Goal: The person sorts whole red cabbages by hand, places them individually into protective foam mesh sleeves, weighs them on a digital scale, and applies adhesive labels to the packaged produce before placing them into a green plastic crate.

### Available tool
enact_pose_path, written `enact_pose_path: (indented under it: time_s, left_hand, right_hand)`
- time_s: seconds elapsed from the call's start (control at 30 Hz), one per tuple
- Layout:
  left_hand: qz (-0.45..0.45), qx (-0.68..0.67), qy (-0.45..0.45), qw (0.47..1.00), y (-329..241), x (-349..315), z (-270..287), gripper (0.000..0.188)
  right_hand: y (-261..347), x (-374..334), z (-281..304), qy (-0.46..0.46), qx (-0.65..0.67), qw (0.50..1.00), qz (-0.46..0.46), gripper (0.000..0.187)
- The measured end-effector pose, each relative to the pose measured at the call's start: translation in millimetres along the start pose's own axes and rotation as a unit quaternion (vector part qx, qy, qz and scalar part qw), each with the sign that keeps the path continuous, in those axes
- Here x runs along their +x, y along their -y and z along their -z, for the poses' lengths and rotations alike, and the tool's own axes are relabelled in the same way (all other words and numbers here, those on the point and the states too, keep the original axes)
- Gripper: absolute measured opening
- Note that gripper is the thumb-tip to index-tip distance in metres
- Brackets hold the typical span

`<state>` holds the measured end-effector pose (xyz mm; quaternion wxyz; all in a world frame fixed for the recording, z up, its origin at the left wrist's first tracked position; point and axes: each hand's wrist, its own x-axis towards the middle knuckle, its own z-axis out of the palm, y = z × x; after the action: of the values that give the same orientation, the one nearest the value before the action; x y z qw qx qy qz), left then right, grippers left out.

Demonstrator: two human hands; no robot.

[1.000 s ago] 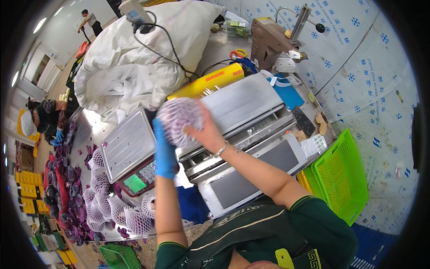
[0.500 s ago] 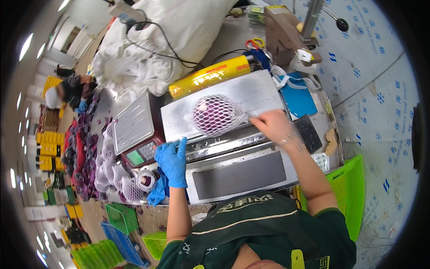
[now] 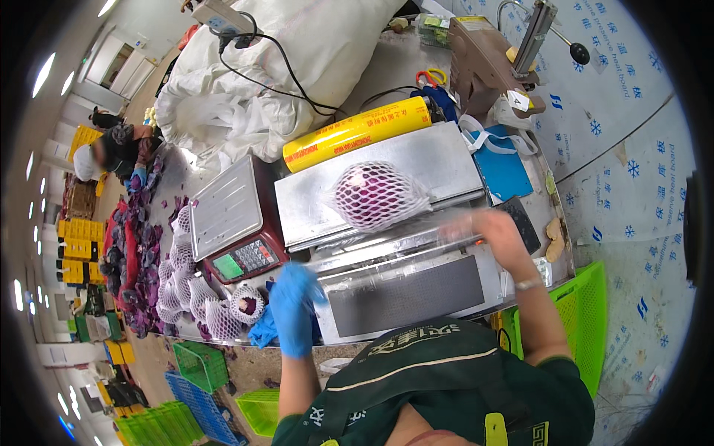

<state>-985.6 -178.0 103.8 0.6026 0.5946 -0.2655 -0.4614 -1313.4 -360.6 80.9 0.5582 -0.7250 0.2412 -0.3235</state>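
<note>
A purple cabbage in a white foam net lies on the metal top plate of a wrapping machine. Across the machine, in front of the cabbage, a sheet of clear cling film appears stretched between my hands. My left hand, in a blue glove, is closed at the film's left end, its fingers blurred. My bare right hand is closed at the right end, its fingertips smeared by motion. A yellow film roll sits behind the plate. Nearest me is the dark flat pad.
Left stands a scale, with several netted cabbages beside it. A white sack and cable lie behind. Right are a blue folder, a phone and a green crate. Another person is far left.
Both hands have come nearer to me; the right also moved rightward, away from the net's end. A film edge shows between them. The cabbage keeps its place on the plate; the view has shifted slightly.
</note>
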Motion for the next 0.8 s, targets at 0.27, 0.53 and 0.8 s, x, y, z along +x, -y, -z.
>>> enact_pose_path:
  time_s: [0.27,0.53,0.8]
  left_hand:
    - [-0.238,0.312,0.188,0.900,62.3,167.6,-30.8,0.118]
    - [0.037,0.295,0.101,0.949,24.8,105.5,-16.6,0.064]
    - [0.297,0.223,0.258,0.892,61.7,7.8,2.9,0.077]
  right_hand:
    - [-53.8,122.4,-60.4,0.069,-0.299,0.950,0.051,0.113]
    - [-25.0,105.7,-52.9,0.105,-0.100,0.963,-0.228,0.087]
    - [-11.5,-37.6,-105.6,0.192,0.161,0.843,-0.476,0.082]
